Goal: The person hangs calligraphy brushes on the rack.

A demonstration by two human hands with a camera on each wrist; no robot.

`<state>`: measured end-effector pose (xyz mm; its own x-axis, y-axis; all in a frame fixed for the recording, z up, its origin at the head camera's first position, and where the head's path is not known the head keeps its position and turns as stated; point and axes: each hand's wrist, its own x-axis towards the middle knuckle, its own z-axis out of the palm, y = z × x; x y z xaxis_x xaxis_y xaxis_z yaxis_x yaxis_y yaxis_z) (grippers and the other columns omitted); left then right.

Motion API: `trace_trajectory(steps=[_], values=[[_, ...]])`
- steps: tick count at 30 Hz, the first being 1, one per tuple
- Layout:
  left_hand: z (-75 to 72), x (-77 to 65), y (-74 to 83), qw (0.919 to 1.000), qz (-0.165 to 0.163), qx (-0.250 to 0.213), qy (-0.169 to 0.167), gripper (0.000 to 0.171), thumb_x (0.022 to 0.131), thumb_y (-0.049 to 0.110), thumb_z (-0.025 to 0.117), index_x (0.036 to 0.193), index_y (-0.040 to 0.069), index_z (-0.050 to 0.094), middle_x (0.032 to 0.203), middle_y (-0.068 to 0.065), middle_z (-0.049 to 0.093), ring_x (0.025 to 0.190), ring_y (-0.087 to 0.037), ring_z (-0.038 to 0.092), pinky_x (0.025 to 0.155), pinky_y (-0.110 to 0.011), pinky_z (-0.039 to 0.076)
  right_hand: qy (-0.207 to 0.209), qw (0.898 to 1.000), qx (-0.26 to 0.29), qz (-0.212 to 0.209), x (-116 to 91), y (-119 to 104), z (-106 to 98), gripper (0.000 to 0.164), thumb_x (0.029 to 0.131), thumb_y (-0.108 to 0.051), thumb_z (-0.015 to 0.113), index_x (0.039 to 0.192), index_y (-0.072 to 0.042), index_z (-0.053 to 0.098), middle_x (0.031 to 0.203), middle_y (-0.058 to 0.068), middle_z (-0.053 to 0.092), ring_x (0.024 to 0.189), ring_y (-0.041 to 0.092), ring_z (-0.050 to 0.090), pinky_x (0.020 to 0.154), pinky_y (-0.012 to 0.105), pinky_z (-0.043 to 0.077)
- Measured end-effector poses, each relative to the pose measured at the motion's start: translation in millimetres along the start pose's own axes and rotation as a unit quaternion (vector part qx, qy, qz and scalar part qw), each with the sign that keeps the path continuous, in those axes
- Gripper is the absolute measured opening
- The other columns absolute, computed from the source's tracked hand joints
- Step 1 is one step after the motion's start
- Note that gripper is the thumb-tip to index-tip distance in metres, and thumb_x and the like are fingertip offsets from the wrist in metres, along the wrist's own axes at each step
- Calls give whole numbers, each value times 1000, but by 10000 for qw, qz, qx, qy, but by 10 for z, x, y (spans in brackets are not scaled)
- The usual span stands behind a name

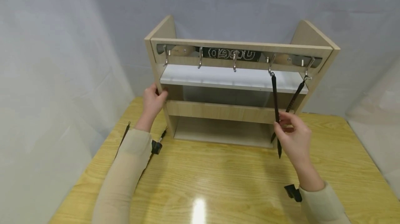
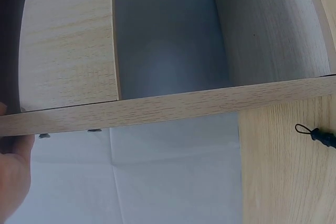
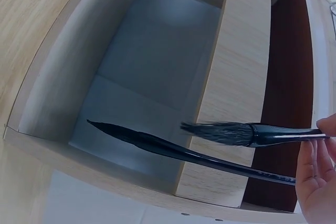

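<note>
My right hand (image 1: 295,135) pinches a dark calligraphy brush (image 1: 275,95) that hangs by its loop from the fourth hook of a small wooden shelf (image 1: 218,112). Frayed bristles (image 3: 220,133) show on that brush in the right wrist view. Behind it, a second brush (image 1: 293,99) hangs slanted from the rightmost hook, its pointed tip (image 3: 113,130) lying across the lower opening in the right wrist view. With thumb and fingers on either side, my left hand (image 1: 153,102) grips the shelf's left side panel (image 2: 178,109).
Three bare hooks, including the middle one (image 1: 235,60), line the upper rail. Two more dark brushes, one with its looped end (image 1: 127,126) and another (image 1: 163,134) by the shelf, lie on the yellow wooden table (image 1: 212,172), partly hidden by the left sleeve. White sheeting (image 1: 237,5) surrounds the table.
</note>
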<state>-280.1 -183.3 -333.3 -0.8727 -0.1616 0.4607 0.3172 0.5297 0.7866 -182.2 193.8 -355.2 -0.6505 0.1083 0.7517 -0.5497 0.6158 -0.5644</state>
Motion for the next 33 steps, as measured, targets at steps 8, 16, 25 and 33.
trace_trajectory(steps=[8, 16, 25, 33], values=[[13, 5, -13, 10000, -6, -15, 37, 17, 80, 3, 52, 90, -10, 57, 76, -22, 59, 64, -26, 52, 52, -29, 43, -112, 9995, -56, 301, -17, 20, 57, 28, 70, 10, 65, 97, 4, 62, 82, 14, 61, 68, 2, 52, 56, 6, 41], [8, 2, -39, 9999, 0, -106, 9, 17, 81, 4, 53, 90, -10, 57, 75, -21, 58, 63, -25, 51, 52, -29, 43, -322, 9980, -24, 537, -56, 53, 171, 29, 70, 10, 65, 98, 5, 61, 81, 13, 61, 69, -1, 50, 55, 6, 40], [1, 2, -57, 9996, -65, -262, 50, 17, 81, 3, 52, 91, -11, 56, 74, -21, 57, 61, -22, 49, 49, -22, 41, -439, 9955, 351, 764, -40, 49, 342, 28, 72, 8, 64, 100, 6, 59, 84, 16, 62, 73, 6, 55, 57, 6, 42], [-10, 8, -62, 9996, -171, -239, -6, 19, 82, 4, 52, 93, -11, 56, 77, -22, 58, 64, -24, 51, 51, -23, 42, -469, 9925, 774, 821, -15, 65, 491, 29, 73, 10, 62, 101, 11, 57, 86, 21, 61, 74, 13, 58, 59, 7, 44]])
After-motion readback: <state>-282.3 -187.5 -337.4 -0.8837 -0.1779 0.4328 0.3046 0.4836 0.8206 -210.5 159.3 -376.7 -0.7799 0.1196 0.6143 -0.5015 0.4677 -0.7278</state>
